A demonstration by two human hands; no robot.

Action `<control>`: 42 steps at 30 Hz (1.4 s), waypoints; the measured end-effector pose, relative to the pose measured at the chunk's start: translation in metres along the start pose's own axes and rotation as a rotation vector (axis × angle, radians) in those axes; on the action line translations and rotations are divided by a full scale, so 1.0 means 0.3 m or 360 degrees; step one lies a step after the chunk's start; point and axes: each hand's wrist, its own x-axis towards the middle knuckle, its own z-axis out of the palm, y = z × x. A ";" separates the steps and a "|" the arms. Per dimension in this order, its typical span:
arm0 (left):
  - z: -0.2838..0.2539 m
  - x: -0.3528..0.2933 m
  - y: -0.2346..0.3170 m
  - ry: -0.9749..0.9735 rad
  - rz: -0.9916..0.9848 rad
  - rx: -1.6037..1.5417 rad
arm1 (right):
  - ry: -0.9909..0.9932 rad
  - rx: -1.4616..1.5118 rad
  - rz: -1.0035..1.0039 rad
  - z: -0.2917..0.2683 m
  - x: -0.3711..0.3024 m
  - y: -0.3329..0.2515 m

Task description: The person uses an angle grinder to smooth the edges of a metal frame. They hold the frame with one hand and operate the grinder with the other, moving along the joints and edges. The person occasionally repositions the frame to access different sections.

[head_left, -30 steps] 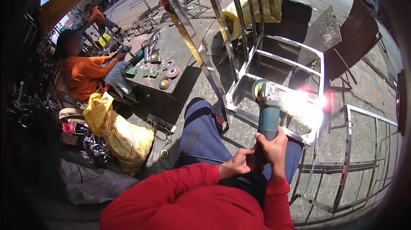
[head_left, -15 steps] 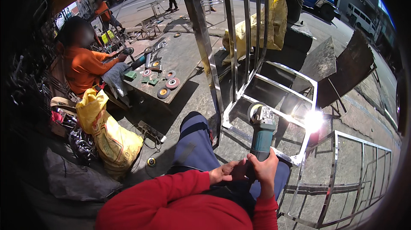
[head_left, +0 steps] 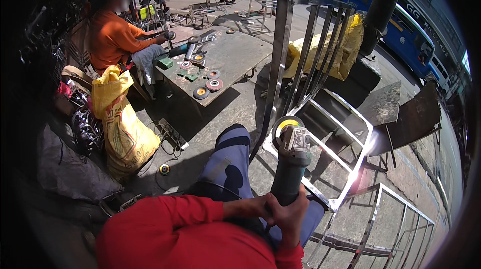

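Observation:
A teal-and-grey angle grinder (head_left: 290,164) is held in front of me, its disc end pointing away and yellow showing on the disc (head_left: 287,124). My right hand (head_left: 293,213) is wrapped around the rear of its body. My left hand (head_left: 261,208) is closed against the grinder's back end beside the right hand, its fingertips partly hidden. Just beyond the disc stands a shiny metal chair frame (head_left: 361,141), with upright back bars (head_left: 310,43) and an open seat frame. Sun glares off its right side. Whether the disc touches the frame I cannot tell.
A worktable (head_left: 240,53) at the left holds grinding discs (head_left: 214,84) and green blocks. A person in orange (head_left: 112,38) sits behind it. A yellow sack (head_left: 128,128) stands at my left; a second metal frame (head_left: 381,219) lies at right. A loose disc (head_left: 164,169) is on the ground.
The view has shifted. The grinder has come left and nearer to me, in both hands. My left hand has moved in closer against the right, its fingers now closed.

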 end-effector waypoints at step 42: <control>-0.408 -0.543 0.152 0.1861 0.0314 0.0219 | -0.0744 -0.0310 -0.0009 0.294 0.189 0.198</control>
